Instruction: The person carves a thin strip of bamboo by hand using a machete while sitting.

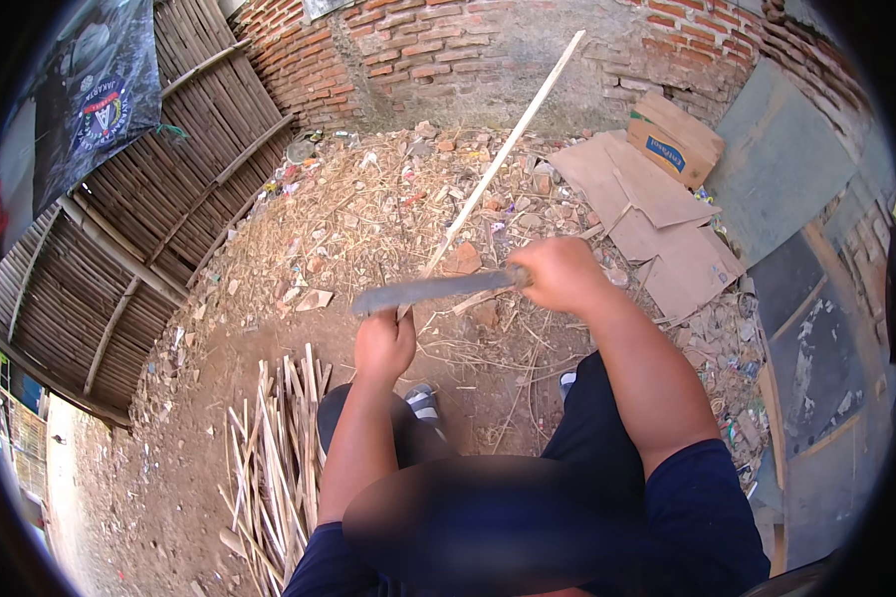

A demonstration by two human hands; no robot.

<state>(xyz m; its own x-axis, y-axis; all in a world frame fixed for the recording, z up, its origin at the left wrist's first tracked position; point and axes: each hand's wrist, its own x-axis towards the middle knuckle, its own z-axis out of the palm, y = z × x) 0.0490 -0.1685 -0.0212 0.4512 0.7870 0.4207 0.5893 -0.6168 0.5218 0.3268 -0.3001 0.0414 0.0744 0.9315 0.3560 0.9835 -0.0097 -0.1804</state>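
Observation:
My right hand [564, 276] is closed around the handle of a machete [438, 290], whose dark blade points left across the space in front of me. Below the blade's left part, my left hand [382, 343] is closed on the near end of a long pale strip [508, 154], which looks like split bamboo. The strip slants away up and to the right, toward the brick wall. The blade crosses over it just above my left fist; whether the edge touches it I cannot tell. Beside my left leg lies a pile of similar strips [287, 438].
Dry shavings and rubble [358, 209] cover the ground ahead. A brick wall [448, 50] closes off the far side, and a bamboo-slat fence [139, 229] stands left. Flattened cardboard [682, 254], a cardboard box [682, 134] and leaning panels [816, 338] are on the right.

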